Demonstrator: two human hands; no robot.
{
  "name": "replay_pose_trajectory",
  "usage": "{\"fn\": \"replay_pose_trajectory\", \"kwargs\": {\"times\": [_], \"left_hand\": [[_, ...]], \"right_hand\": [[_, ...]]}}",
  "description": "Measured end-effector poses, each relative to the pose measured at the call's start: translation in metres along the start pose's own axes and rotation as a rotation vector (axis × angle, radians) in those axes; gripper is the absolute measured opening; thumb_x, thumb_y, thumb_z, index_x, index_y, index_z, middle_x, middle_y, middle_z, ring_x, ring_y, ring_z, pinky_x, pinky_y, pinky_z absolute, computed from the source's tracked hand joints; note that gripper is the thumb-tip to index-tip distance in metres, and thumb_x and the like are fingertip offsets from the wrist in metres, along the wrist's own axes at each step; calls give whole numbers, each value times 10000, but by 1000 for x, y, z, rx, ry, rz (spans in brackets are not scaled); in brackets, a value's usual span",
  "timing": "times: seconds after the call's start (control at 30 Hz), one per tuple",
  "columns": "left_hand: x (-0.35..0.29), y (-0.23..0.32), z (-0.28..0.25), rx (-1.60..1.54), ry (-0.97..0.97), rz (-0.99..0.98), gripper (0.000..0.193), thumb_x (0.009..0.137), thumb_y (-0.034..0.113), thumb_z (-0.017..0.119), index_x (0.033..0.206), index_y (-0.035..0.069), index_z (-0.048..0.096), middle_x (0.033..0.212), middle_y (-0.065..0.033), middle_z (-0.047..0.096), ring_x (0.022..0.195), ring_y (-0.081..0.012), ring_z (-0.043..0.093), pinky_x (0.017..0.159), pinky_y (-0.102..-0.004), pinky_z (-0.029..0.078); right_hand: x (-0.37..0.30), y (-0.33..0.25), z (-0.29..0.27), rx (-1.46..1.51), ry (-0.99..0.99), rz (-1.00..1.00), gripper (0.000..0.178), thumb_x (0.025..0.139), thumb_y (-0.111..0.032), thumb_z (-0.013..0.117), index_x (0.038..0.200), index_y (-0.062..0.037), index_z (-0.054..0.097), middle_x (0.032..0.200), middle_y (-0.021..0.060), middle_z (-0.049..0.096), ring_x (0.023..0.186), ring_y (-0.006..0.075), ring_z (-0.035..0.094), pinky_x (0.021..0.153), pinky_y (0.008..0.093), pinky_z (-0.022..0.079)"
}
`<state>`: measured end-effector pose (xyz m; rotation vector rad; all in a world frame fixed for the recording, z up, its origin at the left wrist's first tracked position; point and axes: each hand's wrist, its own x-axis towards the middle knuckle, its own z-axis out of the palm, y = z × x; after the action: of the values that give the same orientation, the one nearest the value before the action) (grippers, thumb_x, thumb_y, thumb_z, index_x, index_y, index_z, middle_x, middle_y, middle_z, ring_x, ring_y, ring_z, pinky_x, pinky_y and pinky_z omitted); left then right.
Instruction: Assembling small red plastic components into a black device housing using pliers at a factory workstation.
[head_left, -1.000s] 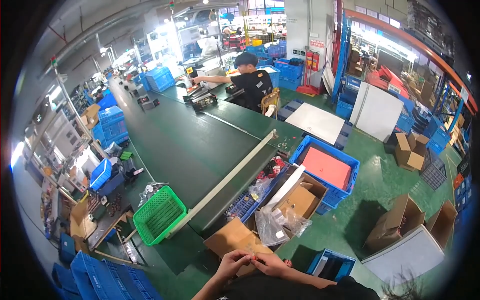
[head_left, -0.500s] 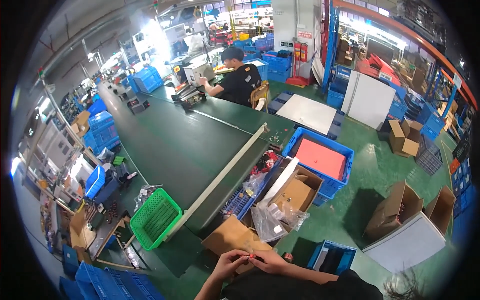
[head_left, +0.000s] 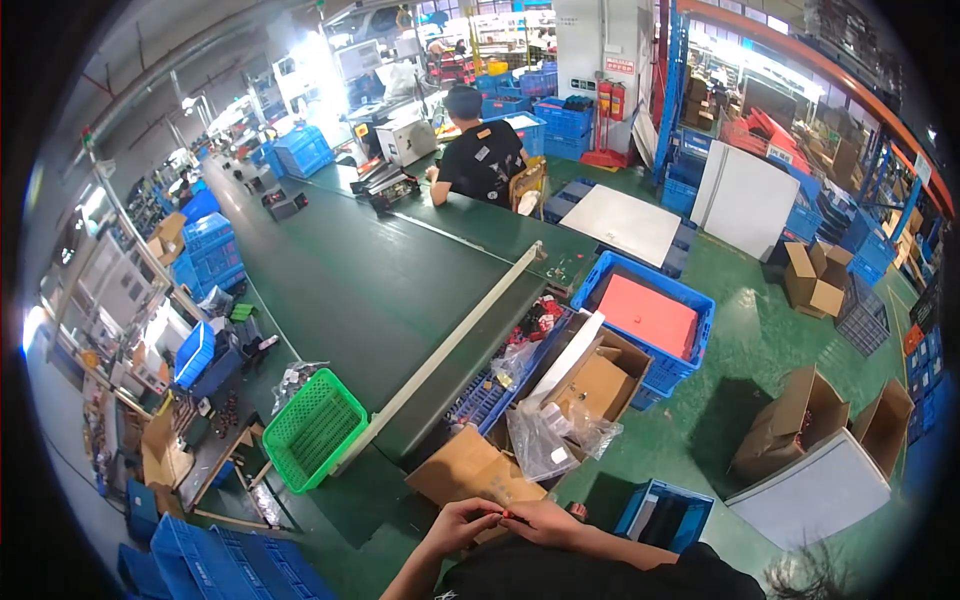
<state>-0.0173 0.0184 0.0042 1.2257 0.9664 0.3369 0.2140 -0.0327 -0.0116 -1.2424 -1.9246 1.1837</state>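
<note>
Low in the head view, my left hand (head_left: 463, 524) and my right hand (head_left: 543, 523) meet fingertip to fingertip. Pinched between them is a small red and dark piece (head_left: 509, 515), mostly covered by the fingers and too small to name. Just beyond the hands, a brown cardboard flap (head_left: 470, 470) slopes up from an open carton. A clear plastic bag (head_left: 540, 445) lies on the carton's (head_left: 605, 375) near side. To the right of my forearm stands a blue crate (head_left: 640, 500) with dark contents.
A dark green conveyor belt (head_left: 350, 290) runs away to the far left, ending at a pale bar (head_left: 450, 350). Left of it sits a green basket (head_left: 315, 430). A blue crate (head_left: 708, 320) holds red sheets. A person (head_left: 480, 155) sits beside the belt.
The seated person has turned away and drawn an arm back from the machine. My hands stay together on the small piece, which shows less red now. The view has shifted slightly.
</note>
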Motion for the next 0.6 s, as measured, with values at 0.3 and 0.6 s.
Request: {"fn": "replay_pose_trajectory", "kwargs": {"times": [0.3,0.6], "left_hand": [[-4,19,6,48,9,-63,217,984,184,711,1157,57,739,925,5,732,837,-71,672,677,-247,568],[5,-7,3,-116,-100,-6,251,996,314,684,1120,103,738,858,33,708,614,-32,587,437,-198,410]], "right_hand": [[-2,9,6,-147,40,-34,331,1026,-412,560,997,-85,598,833,211,668,775,450,650,664,535,497],[-2,-26,-11,-65,212,-27,271,921,-328,744,1040,-98,667,852,129,664,794,343,662,688,430,523]]}}
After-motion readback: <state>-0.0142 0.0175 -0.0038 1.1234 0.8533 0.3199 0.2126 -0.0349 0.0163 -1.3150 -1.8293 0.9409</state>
